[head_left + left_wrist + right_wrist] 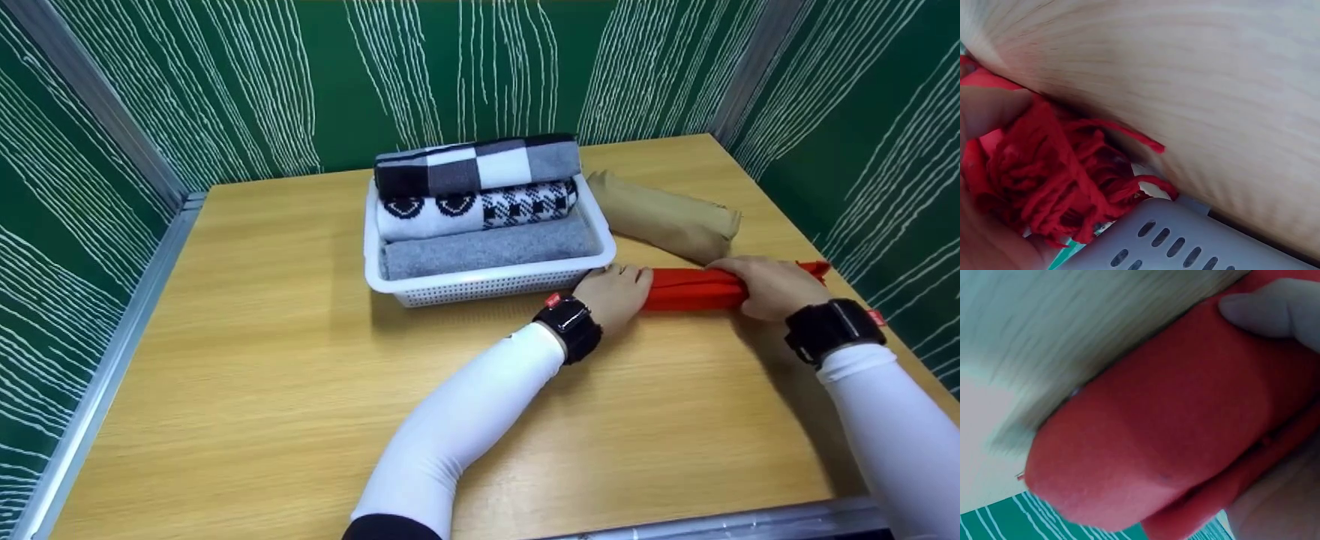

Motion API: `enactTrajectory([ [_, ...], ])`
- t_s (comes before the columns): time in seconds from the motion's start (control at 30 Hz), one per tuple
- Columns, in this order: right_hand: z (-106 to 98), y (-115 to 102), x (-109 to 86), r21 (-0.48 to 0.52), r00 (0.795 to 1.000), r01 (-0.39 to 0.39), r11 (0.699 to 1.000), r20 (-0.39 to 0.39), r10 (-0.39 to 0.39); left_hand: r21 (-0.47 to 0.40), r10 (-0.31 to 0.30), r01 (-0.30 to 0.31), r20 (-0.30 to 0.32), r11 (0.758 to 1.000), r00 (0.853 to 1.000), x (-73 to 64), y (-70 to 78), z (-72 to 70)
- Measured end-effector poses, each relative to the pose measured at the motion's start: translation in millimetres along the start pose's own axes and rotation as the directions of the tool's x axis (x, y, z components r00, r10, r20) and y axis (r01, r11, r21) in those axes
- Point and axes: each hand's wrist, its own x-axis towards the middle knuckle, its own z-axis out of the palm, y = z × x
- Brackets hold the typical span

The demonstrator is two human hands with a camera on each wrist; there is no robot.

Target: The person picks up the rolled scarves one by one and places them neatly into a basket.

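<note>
A rolled red scarf (pixel 690 291) lies on the table to the right of a white plastic basket (pixel 491 276). My left hand (pixel 615 296) grips its left end close to the basket's corner; red fringe (pixel 1067 174) bunches between thumb and fingers in the left wrist view. Farther right, my right hand (pixel 776 286) holds the roll near its other end. The right thumb (pixel 1255 312) lies along the smooth red cloth in the right wrist view. Inside the basket are rolled textiles: a grey one (pixel 491 251), a black-and-white patterned one (pixel 431 219) and a checked one (pixel 502 166).
A beige rolled cloth (pixel 664 219) lies behind the red scarf, right of the basket. Green walls with white streaks (pixel 480 75) enclose the wooden table (pixel 285 360) at the back and sides. A metal bar (pixel 735 523) runs along the front edge.
</note>
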Motion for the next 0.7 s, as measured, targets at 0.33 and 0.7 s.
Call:
enactTrajectory([
  [0.33, 1.4, 17.3, -6.0, -0.052, 0.995, -0.098, 0.994, 0.018, 0.099, -0.047, -0.01, 0.014, 0.082, 0.999, 0.997, -3.3, -1.0, -7.5],
  [0.7, -2.2, 12.5, -7.2, -0.048, 0.992, -0.127, 0.991, 0.005, 0.127, -0.01, -0.033, 0.034, 0.085, 0.999, 0.996, -1.0, 4.0, -2.6],
])
